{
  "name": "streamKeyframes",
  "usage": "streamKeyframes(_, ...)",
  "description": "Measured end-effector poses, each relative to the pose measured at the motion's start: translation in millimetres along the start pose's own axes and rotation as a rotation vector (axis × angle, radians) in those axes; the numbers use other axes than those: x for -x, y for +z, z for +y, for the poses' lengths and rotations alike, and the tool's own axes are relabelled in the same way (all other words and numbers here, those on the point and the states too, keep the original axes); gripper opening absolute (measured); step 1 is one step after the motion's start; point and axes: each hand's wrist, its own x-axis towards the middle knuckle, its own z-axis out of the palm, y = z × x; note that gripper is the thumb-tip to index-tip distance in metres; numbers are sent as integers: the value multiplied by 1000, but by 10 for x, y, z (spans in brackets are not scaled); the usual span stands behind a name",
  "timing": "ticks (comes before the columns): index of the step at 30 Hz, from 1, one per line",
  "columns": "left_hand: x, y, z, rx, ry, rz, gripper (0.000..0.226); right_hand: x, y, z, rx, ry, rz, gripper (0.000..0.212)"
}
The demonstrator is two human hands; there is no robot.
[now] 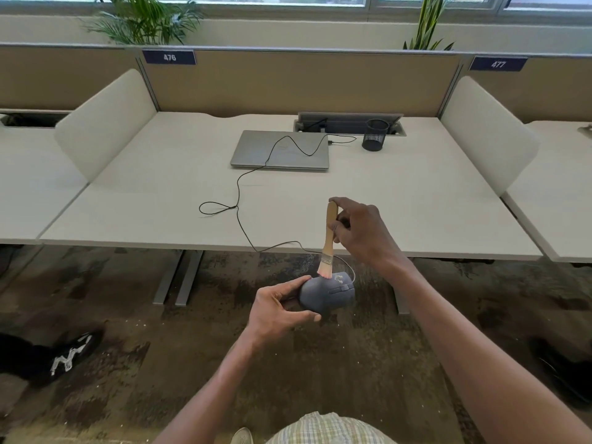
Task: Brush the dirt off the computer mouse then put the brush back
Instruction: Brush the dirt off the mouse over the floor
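My left hand (279, 310) holds a dark grey wired computer mouse (328, 294) in the air in front of the desk's near edge, over the carpet. Pale specks of dirt lie on its top near the buttons. My right hand (362, 230) pinches the wooden handle of a small paintbrush (328, 241), held nearly upright. Its light bristles touch the top of the mouse. The mouse's black cable (238, 200) loops across the desk to the closed grey laptop (282, 149).
A black mesh pen cup (374, 135) stands at the back right of the white desk (144, 200), next to an open cable tray (346, 123). White side dividers flank the desk. A person's black shoe (69, 352) rests on the carpet at the left.
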Motion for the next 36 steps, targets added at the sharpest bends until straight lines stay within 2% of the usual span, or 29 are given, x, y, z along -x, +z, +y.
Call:
streamKeyframes(4,21,-16,-9,14,-5,-4,75,11,1,60,11,15,23,32)
streamKeyframes(11,33,-59,-33,53,-36,6,78,89,-50,77,-133,22,84,33)
streamKeyframes(19,23,-37,-10,76,-38,-5,81,156,-72,79,-71,11,45,29)
streamKeyframes(29,43,-49,-19,81,-50,7,78,159,-86,140,-79,33,149,30)
streamKeyframes(36,40,-58,4,83,-45,7,79,165,-64,126,-74,35,97,26)
